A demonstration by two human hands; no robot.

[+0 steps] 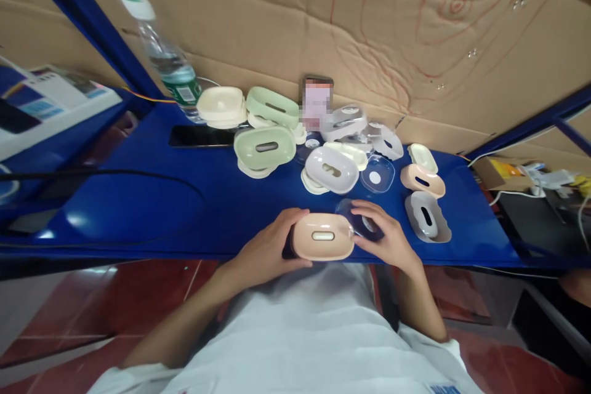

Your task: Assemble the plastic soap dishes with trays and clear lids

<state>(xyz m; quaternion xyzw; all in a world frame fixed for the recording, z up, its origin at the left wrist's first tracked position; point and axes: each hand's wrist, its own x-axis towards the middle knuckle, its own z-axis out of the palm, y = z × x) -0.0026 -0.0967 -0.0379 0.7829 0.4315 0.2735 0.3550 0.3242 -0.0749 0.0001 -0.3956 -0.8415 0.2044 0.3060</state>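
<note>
My left hand [273, 241] grips the left end of a peach oval plastic dish [323, 250] with a slot in its middle, near the table's front edge. My right hand [390, 235] is closed around a clear plastic lid [368, 225], its fingertips close to the dish's right end. Beyond the hands lie a pale grey slotted dish [340, 181] and another clear lid [377, 174]. Green slotted dishes [252, 146] sit farther left. To the right are a peach wavy-edged piece [434, 186] and a grey wavy-edged piece [441, 228].
A water bottle [170, 64] stands at the back left beside stacked cream dishes [221, 103] and a black phone [198, 136]. Another phone [317, 95] leans on the cardboard wall [258, 12]. Clear pieces [344, 123] are heaped at the back of the blue table [221, 197].
</note>
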